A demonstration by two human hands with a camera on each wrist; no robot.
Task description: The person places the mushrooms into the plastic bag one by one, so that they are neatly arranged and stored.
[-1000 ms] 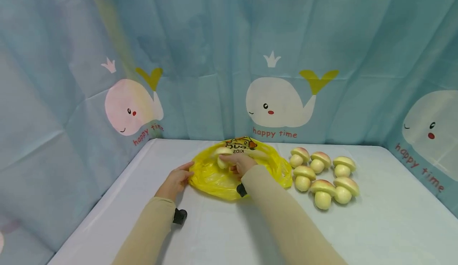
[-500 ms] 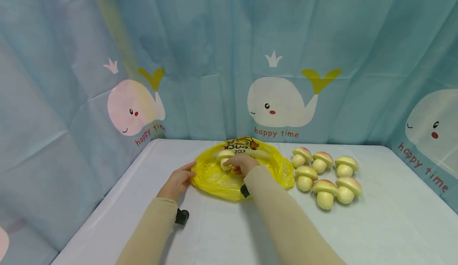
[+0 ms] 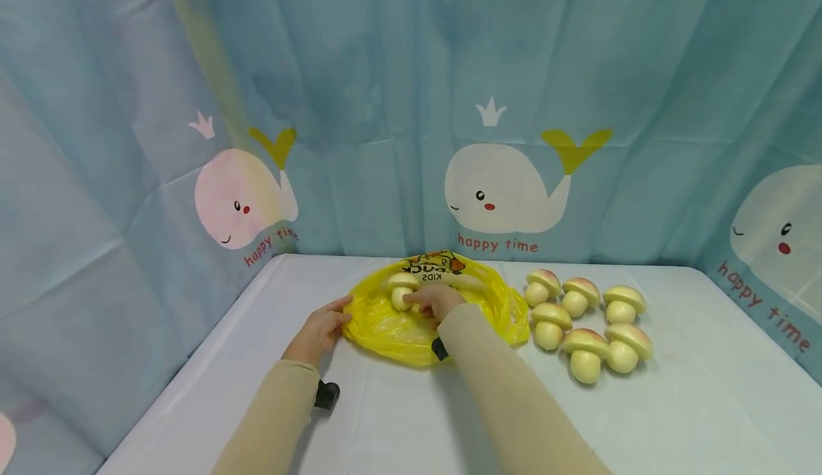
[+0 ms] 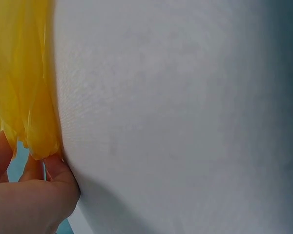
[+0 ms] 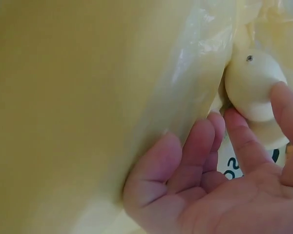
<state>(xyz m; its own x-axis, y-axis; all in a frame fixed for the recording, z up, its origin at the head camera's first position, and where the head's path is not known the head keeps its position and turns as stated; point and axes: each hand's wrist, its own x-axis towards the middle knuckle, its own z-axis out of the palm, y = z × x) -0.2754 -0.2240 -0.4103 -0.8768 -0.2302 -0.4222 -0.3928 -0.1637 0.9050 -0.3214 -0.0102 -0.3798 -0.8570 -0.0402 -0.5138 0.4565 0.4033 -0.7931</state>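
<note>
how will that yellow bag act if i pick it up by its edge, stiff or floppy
Likely floppy: the yellow bag lies in soft creases by the left hand. It is probably light for its size, as it looks thin and see-through. It may feel slippery, given the shine on it in the right wrist view.

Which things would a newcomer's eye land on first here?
Probably the bright yellow bag mid-table, with the left hand holding its left edge and the right hand pinching a pale mushroom by its stem at the bag. Next, the six similar mushrooms clustered to the right of the bag. Behind them, the whale prints on the blue curtain stand out.
</note>
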